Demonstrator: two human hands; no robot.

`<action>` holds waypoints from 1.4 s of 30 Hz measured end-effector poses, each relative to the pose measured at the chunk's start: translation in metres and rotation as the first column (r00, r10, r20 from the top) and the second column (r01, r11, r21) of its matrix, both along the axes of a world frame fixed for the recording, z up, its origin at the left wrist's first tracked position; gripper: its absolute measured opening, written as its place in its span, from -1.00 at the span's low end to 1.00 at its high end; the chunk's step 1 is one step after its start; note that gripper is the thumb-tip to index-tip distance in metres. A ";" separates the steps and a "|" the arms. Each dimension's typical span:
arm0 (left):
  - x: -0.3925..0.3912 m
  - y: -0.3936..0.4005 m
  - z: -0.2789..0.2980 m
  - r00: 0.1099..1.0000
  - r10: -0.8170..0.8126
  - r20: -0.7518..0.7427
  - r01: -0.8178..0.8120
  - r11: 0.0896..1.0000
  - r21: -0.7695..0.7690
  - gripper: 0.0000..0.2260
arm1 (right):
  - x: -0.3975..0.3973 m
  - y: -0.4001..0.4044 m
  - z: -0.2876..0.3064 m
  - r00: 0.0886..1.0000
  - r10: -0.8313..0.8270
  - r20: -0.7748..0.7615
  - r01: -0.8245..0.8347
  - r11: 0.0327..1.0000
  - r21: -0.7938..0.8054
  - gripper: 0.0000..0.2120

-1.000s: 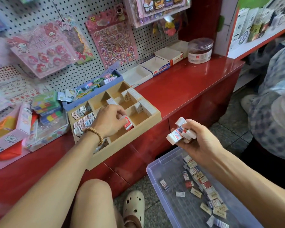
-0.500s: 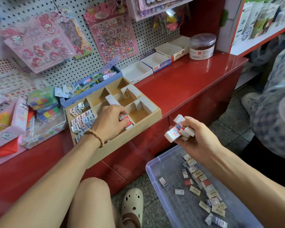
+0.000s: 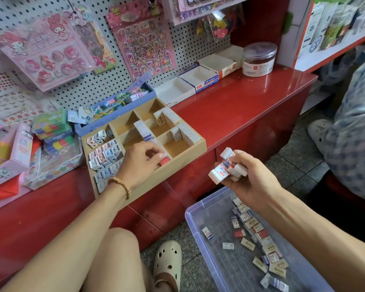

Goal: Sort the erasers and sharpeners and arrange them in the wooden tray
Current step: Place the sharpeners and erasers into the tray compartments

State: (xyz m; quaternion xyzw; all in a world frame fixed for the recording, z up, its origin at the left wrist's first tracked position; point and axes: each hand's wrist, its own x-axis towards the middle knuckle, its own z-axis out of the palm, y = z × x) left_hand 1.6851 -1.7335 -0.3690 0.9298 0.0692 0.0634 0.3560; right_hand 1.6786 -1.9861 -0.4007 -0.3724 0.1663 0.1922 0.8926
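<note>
A red bench (image 3: 251,106) runs along a white pegboard (image 3: 181,49) hung with pink sticker sheets (image 3: 143,45) and a pink badge pack (image 3: 44,51). Against the pegboard stand three open white cardboard boxes (image 3: 175,90) in a row, and beside the last a clear round jar (image 3: 259,59) with a white label. At the left lie colourful block sets (image 3: 52,128) and a pink box (image 3: 6,157). On the tiled floor (image 3: 293,161) rests a cream clog (image 3: 168,262). A person in checked clothing (image 3: 354,127) sits at the right.
</note>
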 end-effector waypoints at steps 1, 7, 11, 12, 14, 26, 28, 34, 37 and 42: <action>0.001 0.001 -0.002 0.999 0.032 -0.022 -0.033 0.998 -0.049 -0.89 | 0.000 0.001 0.001 1.000 0.004 0.001 -0.004 1.000 0.003 -0.88; -0.001 -0.007 -0.008 0.991 0.109 0.076 -0.122 0.973 0.194 -0.85 | 0.001 0.007 0.002 0.999 0.027 0.045 -0.030 0.997 0.076 -0.86; -0.026 -0.048 0.011 0.989 -0.018 0.149 0.008 0.998 0.064 -0.73 | 0.002 0.012 0.002 0.992 0.057 0.112 -0.066 0.995 0.071 -0.87; -0.033 -0.063 0.015 0.998 -0.066 0.022 0.067 0.996 -0.061 -0.65 | 0.002 0.013 0.001 0.990 0.061 0.129 -0.069 0.996 0.061 -0.88; -0.044 -0.087 0.013 0.973 -0.154 -0.171 0.115 0.970 -0.215 -0.57 | 0.003 0.015 -0.002 0.980 0.079 0.184 -0.092 0.994 0.062 -0.81; -0.037 -0.109 0.024 0.931 -0.189 -0.311 -0.040 0.796 -0.604 -0.74 | 0.002 -0.006 0.000 0.990 -0.019 0.136 0.013 0.999 0.041 -0.87; -0.034 -0.108 0.026 0.920 -0.209 -0.331 -0.079 0.728 -0.680 -0.78 | 0.003 -0.008 0.001 0.990 -0.045 0.137 0.041 0.999 0.032 -0.83; -0.031 -0.102 0.020 0.906 -0.300 -0.298 -0.077 0.577 -0.813 -0.76 | 0.004 -0.015 0.002 0.990 -0.072 0.119 0.072 0.997 0.004 -0.83; -0.032 -0.101 0.017 0.917 -0.296 -0.269 -0.046 0.590 -0.806 -0.73 | 0.004 -0.020 0.002 0.990 -0.099 0.102 0.102 0.995 -0.020 -0.82; -0.031 -0.108 0.018 0.932 -0.278 -0.230 -0.005 0.627 -0.779 -0.76 | 0.002 -0.021 0.000 0.992 -0.108 0.064 0.113 0.991 -0.075 -0.77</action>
